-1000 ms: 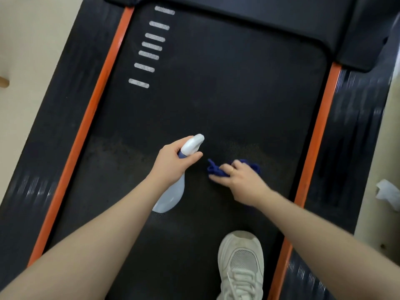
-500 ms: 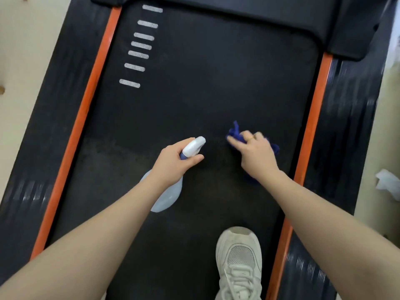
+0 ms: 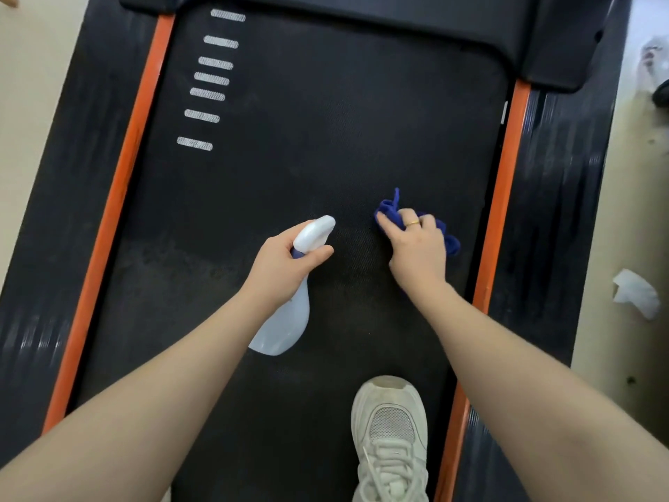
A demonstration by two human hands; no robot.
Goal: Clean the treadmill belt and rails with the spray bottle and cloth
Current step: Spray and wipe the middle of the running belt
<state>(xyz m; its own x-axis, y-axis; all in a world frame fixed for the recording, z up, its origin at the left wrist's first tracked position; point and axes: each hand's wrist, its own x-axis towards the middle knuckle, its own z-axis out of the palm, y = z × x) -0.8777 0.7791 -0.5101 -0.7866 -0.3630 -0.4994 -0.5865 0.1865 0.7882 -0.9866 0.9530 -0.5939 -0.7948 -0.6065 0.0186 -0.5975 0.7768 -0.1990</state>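
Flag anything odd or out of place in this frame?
A crumpled white tissue lies on the floor right of the treadmill, stray litter. A dull speckled band crosses the belt left of the spray bottle; whether dust or spray residue, I cannot tell. Nothing looks damaged.

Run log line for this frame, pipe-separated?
left hand holds bottle | right hand presses cloth on belt | shoe on belt

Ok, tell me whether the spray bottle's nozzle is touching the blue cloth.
Apart. The head view shows bare black belt between the spray bottle nozzle, held in the left hand, and the blue cloth under the right hand.
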